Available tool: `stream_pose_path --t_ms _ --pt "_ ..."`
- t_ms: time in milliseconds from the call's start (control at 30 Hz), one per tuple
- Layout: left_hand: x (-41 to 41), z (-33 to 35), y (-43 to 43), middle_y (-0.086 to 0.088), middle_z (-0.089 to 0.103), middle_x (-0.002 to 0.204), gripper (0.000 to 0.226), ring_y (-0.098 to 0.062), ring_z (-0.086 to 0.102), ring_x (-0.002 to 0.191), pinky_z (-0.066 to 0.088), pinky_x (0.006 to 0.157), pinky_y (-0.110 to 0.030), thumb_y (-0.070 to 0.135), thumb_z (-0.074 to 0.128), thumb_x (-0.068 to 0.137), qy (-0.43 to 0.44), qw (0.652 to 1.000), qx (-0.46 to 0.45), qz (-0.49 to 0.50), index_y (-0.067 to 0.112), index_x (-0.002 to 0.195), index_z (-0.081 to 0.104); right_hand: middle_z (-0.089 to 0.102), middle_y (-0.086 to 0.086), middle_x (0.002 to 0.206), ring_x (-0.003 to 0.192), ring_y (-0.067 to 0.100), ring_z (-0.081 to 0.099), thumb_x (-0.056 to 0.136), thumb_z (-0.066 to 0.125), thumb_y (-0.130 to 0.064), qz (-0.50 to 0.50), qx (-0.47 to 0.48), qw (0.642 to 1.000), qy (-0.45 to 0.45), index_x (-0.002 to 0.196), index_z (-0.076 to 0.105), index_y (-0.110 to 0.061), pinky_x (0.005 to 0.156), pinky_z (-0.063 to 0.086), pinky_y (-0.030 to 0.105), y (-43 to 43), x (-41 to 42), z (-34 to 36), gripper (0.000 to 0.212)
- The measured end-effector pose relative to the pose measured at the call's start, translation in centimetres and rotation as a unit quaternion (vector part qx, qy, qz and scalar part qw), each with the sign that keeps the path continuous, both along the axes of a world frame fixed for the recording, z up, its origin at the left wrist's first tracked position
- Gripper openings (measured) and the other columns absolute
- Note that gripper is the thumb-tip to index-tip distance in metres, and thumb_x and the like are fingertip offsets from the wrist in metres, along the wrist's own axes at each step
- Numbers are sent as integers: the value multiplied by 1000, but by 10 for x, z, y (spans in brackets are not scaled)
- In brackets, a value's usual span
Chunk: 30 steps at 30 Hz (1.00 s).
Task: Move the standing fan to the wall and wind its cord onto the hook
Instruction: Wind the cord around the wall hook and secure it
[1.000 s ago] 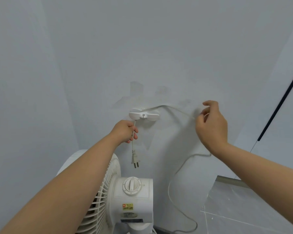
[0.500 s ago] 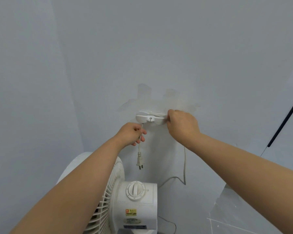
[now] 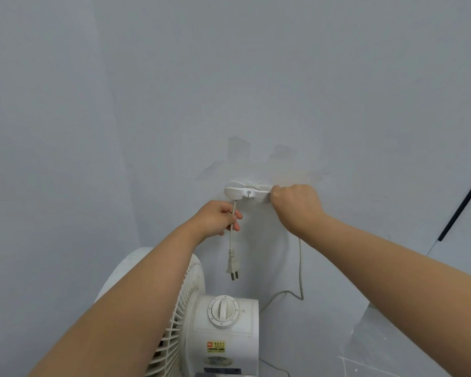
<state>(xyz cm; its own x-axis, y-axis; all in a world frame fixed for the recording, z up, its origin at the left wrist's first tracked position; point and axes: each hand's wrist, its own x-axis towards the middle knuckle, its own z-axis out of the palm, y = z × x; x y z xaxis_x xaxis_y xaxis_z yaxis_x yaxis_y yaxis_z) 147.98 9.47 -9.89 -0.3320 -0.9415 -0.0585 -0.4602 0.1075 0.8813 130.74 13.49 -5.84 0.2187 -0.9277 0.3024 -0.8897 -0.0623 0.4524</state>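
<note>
Vertically hung plug (image 3: 233,268) (prongs down), left hand (image 3: 216,220) pinching cord (image 3: 300,270), right hand (image 3: 297,206) gripping cord against hook (image 3: 245,193)

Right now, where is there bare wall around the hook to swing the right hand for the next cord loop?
Bare wall lies above the hook and right of the right hand, up to the dark strip. Crowded below: the left hand pinches the cord, the plug dangles over the fan, and slack hangs under the right hand.
</note>
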Motion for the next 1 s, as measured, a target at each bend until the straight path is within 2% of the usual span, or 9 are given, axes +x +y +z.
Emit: stream_pose_path --t_ms 200,300,467,600,667,800,900,967,1000 --pt "-1 0 -2 3 66 88 11 -12 57 88 38 67 -22 16 47 95 -37 998 48 -14 18 94 58 68 16 90 74 35 58 87 43 -3 9 -77 996 -48 79 38 -10 45 19 28 4 -14 30 12" --pt "1 -3 -5 4 65 91 12 -13 54 90 34 64 -23 14 47 94 -53 997 51 1 17 98 58 63 19 84 66 31 44 90 41 -9 -8 -112 980 -162 74 43 -6 54 29 32 3 -29 31 16" --pt "4 -6 -7 3 59 87 17 -15 54 86 45 75 -30 10 51 89 -24 997 48 47 18 100 61 58 19 71 67 37 52 89 44 -13 -28 -167 941 -292 67 47 -2 58 34 33 7 -58 13 24" --pt "0 -5 -6 -6 60 91 18 -17 58 76 51 65 -28 4 52 87 14 997 36 64 14 101 56 58 22 64 57 38 51 85 53 -6 -52 -152 957 -242 66 43 -5 52 29 33 19 -69 -3 21" --pt "-2 -4 -6 -11 59 94 21 -17 61 69 54 63 -27 1 55 86 58 995 38 73 10 106 52 58 22 54 46 39 55 66 67 5 -40 -143 979 -136 63 47 -4 43 29 30 30 -72 -11 22" --pt "-2 -3 -6 -17 60 98 20 -19 62 64 56 59 -27 3 60 87 117 989 27 82 9 99 45 68 17 98 92 36 64 83 46 -2 -76 33 996 -44 102 51 -6 64 41 35 49 -62 -34 21" --pt "0 -3 -5 -20 58 101 16 -21 63 65 57 56 -25 3 62 87 116 990 12 81 9 92 48 68 15 104 99 32 65 84 47 -4 -70 86 993 -39 108 51 -5 74 49 34 48 -45 -45 25" --pt "1 -3 -5 -19 58 98 15 -22 63 65 56 55 -24 3 62 86 118 989 6 84 7 96 51 69 16 72 67 29 70 59 76 -10 -38 86 996 7 83 61 -1 51 47 26 44 -32 -58 29" --pt "2 -3 -5 -18 59 95 14 -22 63 66 56 56 -24 3 63 86 118 989 1 88 6 96 53 60 11 47 40 24 62 28 87 -10 -13 87 996 14 58 61 -3 37 31 16 40 -27 -66 40"
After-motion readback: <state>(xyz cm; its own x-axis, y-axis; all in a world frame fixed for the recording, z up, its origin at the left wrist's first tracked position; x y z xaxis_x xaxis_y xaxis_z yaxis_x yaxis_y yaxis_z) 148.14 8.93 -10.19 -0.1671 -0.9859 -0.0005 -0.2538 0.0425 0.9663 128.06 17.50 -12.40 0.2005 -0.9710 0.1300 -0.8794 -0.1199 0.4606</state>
